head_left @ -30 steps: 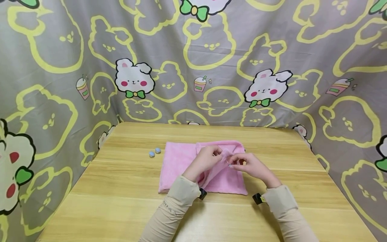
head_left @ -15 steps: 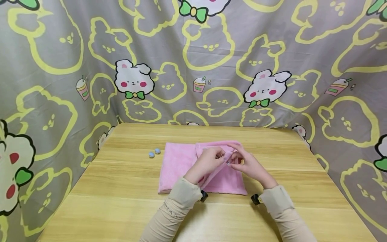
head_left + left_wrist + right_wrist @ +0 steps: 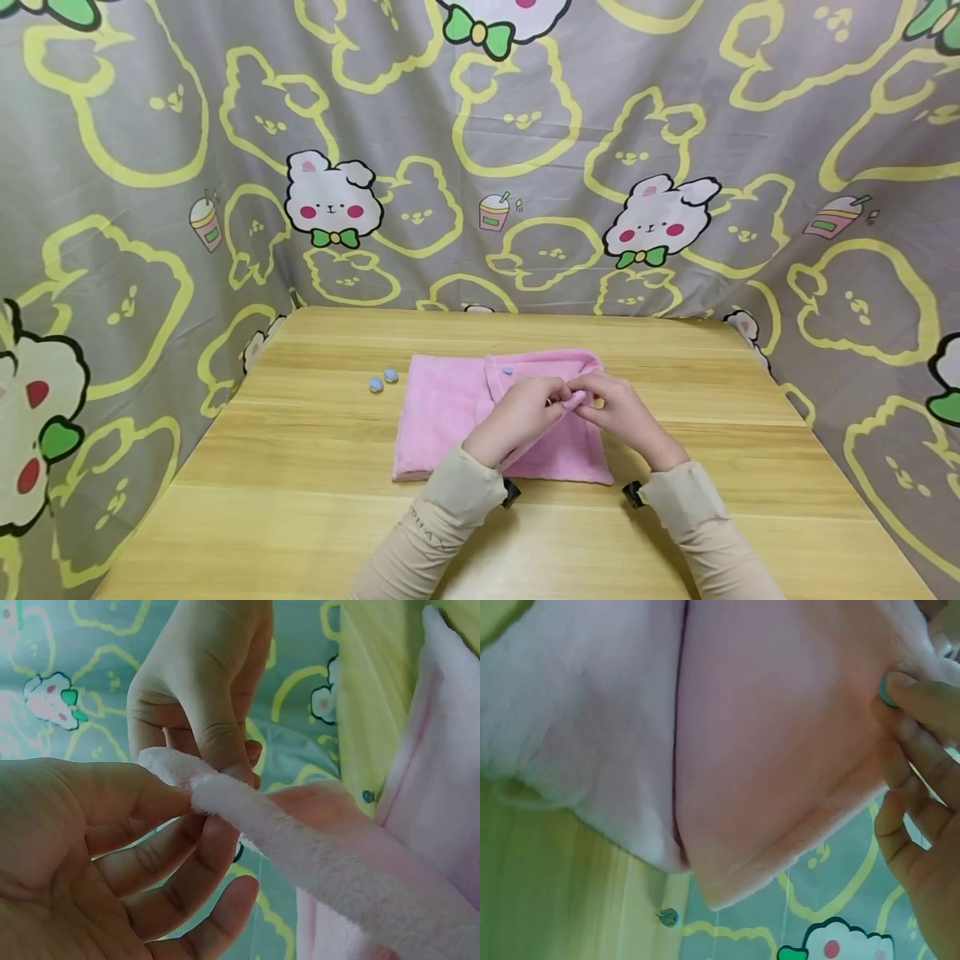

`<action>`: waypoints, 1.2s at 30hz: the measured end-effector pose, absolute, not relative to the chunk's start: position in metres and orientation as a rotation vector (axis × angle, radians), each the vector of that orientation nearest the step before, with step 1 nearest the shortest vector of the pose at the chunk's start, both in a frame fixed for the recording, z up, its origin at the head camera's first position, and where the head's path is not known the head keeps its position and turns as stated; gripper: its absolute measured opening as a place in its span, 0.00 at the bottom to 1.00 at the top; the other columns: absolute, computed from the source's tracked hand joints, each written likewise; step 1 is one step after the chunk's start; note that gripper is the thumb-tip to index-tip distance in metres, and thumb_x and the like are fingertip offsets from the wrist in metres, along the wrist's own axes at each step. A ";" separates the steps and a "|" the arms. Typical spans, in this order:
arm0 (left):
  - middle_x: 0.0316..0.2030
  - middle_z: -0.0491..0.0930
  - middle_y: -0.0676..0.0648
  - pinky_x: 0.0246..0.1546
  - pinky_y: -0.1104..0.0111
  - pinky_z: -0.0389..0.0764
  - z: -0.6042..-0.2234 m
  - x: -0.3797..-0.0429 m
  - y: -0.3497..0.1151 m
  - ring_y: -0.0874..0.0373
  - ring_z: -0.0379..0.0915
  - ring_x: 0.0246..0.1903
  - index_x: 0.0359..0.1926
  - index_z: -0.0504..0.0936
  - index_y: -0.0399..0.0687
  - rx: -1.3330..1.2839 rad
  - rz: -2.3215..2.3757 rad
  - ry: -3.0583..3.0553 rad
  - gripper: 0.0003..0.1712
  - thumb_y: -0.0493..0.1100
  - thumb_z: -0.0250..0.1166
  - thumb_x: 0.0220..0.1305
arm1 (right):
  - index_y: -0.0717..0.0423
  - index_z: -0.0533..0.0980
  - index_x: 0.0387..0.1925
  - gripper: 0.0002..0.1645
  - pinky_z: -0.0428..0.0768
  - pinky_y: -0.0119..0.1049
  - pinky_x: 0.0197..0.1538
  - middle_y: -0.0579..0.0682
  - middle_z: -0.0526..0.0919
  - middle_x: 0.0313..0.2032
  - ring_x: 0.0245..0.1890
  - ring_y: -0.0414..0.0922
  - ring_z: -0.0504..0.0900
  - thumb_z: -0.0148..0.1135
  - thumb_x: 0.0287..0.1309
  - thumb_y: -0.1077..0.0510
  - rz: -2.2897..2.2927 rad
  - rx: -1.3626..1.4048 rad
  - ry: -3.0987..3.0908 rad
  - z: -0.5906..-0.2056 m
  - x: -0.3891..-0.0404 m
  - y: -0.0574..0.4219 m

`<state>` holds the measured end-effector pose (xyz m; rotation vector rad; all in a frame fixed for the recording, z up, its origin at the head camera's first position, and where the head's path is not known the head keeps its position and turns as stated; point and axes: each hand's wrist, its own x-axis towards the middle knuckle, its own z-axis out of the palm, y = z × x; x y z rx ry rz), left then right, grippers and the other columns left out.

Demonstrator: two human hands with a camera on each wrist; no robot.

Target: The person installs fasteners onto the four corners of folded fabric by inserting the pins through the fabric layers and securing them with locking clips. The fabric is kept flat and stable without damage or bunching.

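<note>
Cloth (image 3: 442, 408): pink, folded, on the tabletop (image 3: 285, 467), one edge lifted at its right part. Left hand (image 3: 527, 417): just over the cloth, fingers nearly closed, pinching the lifted edge. Right hand (image 3: 618, 410): beside it, thumb and finger closed on a held stud (image 3: 886, 690), blue, against the cloth. Exposed stud (image 3: 507, 371): blue, at the cloth's far part, newly in view as the left hand had shifted nearer and rightward; whether fixed or loose, could not be told. Spare studs (image 3: 377, 385): two, just left of the cloth, unmoved. Assessment: both hands' effort seemed settled on the lifted edge, the held stud apparently not yet secured.
</note>
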<state>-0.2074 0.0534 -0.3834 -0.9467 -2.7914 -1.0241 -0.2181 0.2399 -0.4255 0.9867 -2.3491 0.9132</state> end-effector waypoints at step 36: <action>0.43 0.79 0.41 0.36 0.62 0.75 -0.375 -0.283 -0.140 0.50 0.75 0.38 0.46 0.75 0.46 -0.151 -1.034 -2.935 0.14 0.44 0.53 0.60 | 0.52 0.78 0.27 0.11 0.66 0.31 0.38 0.42 0.75 0.27 0.31 0.39 0.69 0.68 0.36 0.64 0.566 1.082 -2.076 -0.427 -0.224 0.233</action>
